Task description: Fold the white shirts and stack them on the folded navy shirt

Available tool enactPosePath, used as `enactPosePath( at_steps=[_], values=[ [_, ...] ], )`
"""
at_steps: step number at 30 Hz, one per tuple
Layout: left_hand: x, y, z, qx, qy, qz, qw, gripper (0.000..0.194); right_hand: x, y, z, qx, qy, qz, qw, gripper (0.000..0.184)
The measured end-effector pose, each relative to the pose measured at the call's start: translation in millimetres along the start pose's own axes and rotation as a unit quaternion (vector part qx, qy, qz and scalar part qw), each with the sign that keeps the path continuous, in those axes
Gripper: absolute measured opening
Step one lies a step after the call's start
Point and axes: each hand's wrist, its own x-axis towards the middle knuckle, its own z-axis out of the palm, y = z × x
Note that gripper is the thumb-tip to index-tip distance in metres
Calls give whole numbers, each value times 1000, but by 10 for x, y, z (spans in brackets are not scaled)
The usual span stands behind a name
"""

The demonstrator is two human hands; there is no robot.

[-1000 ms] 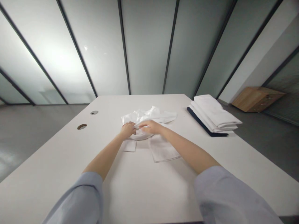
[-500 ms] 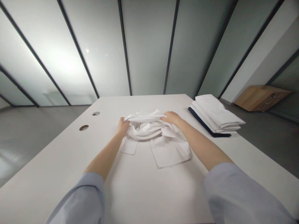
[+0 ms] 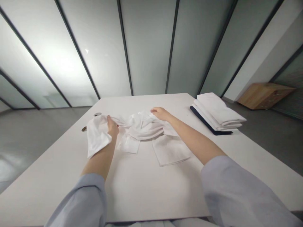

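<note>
A crumpled white garment [image 3: 142, 127] lies in the middle of the white table [image 3: 146, 186]. My left hand [image 3: 112, 127] is closed on one end of it and holds that part lifted to the left, where a flap of cloth [image 3: 96, 138] hangs over my wrist. My right hand [image 3: 160, 113] grips the far upper edge of the garment with its fingers curled on the cloth. Two flat ends of the garment [image 3: 170, 151] lie toward me on the table.
A stack of folded white cloths on a dark one [image 3: 216, 114] sits at the table's right edge. Two round cable holes [image 3: 97, 114] are at the left. A wooden cabinet [image 3: 265, 94] stands on the floor at the right. Glass wall panels rise behind.
My left hand has pulled its part of the garment out to the left and lifted it. My right hand has shifted left along the far edge.
</note>
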Motion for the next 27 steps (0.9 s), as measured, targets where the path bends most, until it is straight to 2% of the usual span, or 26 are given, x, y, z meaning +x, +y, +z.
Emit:
enactPosePath(
  at_steps=[2,4,5,6,7,9,10,11,12,14,16,17,19,21,23,25,27],
  values=[
    [68,-74,-254,3,51,-77,996,70,-60,321,42,-134,-12,128,983,31],
    [92,-108,-446,81,49,-120,988,75,-128,572,89,-180,-44,199,962,42],
    [88,-95,-504,148,14,-116,982,74,-159,657,113,-190,-55,218,956,49],
    [73,-58,-535,231,-47,-94,967,70,-188,711,137,-196,-61,227,952,55],
    [48,4,-538,317,-123,-68,938,65,-213,737,160,-203,-63,230,950,58],
    [-26,182,-475,451,-273,-14,849,54,-265,717,197,-224,-76,224,946,62],
    [-72,283,-417,492,-327,15,807,52,-296,682,211,-233,-85,212,945,62],
    [-122,379,-346,515,-353,53,779,50,-333,638,221,-242,-96,195,946,63],
    [-172,461,-266,528,-349,100,768,48,-378,590,228,-251,-106,177,946,64],
    [-266,553,-97,522,-275,203,781,40,-483,502,228,-265,-117,132,948,65],
    [-348,529,68,494,-204,272,800,35,-588,451,218,-254,-120,76,957,60],
    [-384,476,143,480,-196,291,804,36,-630,445,213,-233,-120,46,964,54],
    [-448,325,274,469,-226,299,800,45,-681,472,212,-175,-102,5,979,45],
    [-498,167,378,467,-248,292,797,57,-679,535,236,-117,-35,26,992,36],
    [-527,60,458,455,-230,273,816,62,-632,605,283,-63,38,93,993,31],
    [-529,22,508,429,-205,252,843,55,-567,658,340,2,48,138,989,30],
    [-509,39,526,392,-189,253,864,39,-514,683,386,67,23,126,989,20]
  ],
)
